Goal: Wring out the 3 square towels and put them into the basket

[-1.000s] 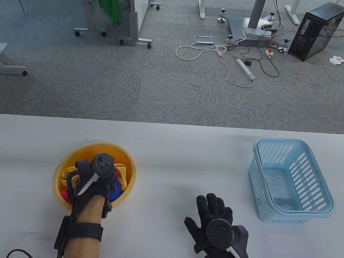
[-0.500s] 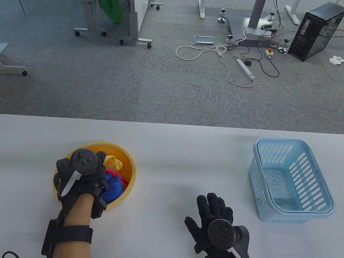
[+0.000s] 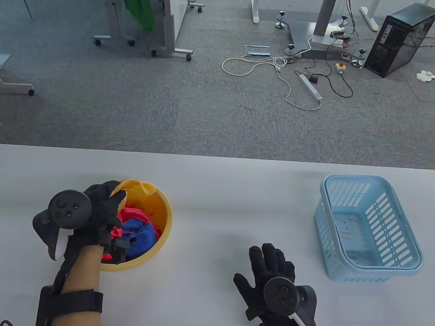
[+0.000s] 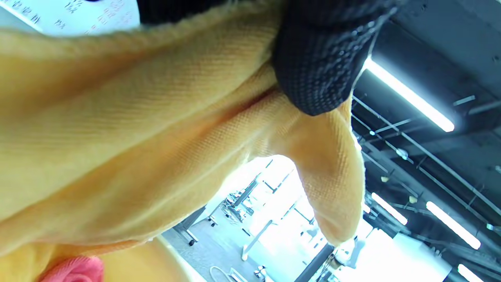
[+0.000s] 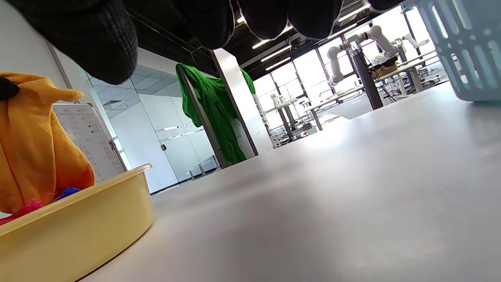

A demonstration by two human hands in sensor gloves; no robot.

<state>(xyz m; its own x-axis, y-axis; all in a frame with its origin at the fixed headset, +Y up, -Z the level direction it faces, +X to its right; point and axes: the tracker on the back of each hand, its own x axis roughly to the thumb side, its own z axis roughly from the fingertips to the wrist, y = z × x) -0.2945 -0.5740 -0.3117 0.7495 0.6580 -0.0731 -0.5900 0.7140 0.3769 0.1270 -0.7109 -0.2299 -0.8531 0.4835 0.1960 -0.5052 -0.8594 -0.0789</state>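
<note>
A yellow basin (image 3: pixel 164 218) sits on the table's left side, holding a red towel (image 3: pixel 134 213) and a blue towel (image 3: pixel 142 237). My left hand (image 3: pixel 102 204) grips an orange-yellow towel (image 3: pixel 139 188) and holds it up over the basin. The left wrist view is filled by the orange-yellow towel (image 4: pixel 156 149), with a gloved fingertip (image 4: pixel 317 74) pressed into it. My right hand (image 3: pixel 267 269) lies flat on the table, fingers spread, holding nothing. The light blue basket (image 3: pixel 408 250) stands at the right with nothing in it; its corner (image 5: pixel 465 43) shows in the right wrist view.
The yellow basin (image 5: pixel 78 227) and the lifted orange-yellow towel (image 5: pixel 35 156) appear at the left of the right wrist view. White table (image 3: pixel 219 206) lies between basin and basket. Beyond the far edge are carpet, cables, a computer case (image 3: pixel 401 39).
My left hand has pulled the orange-yellow towel up out of the basin and swung left, uncovering the red and blue towels. My right hand has not moved.
</note>
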